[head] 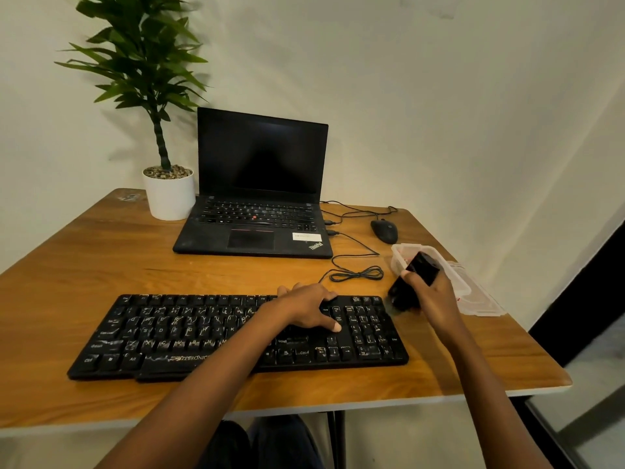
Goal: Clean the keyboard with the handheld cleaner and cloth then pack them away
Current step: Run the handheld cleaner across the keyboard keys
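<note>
A black keyboard [189,336] with dusty, smudged keys lies across the front of the wooden table [101,262]. My left hand [309,308] rests flat on its right-centre keys, fingers spread. My right hand [434,296] grips a black handheld cleaner [411,282], tilted, just off the keyboard's upper right corner. Behind that hand stands a clear plastic container [404,253] with its lid [480,299] lying beside it. I see no cloth.
An open black laptop [253,214] sits at the back centre, a potted plant [167,194] to its left. A black mouse [384,230] and a coiled cable [356,274] lie on the right. The table's right edge is close to the container.
</note>
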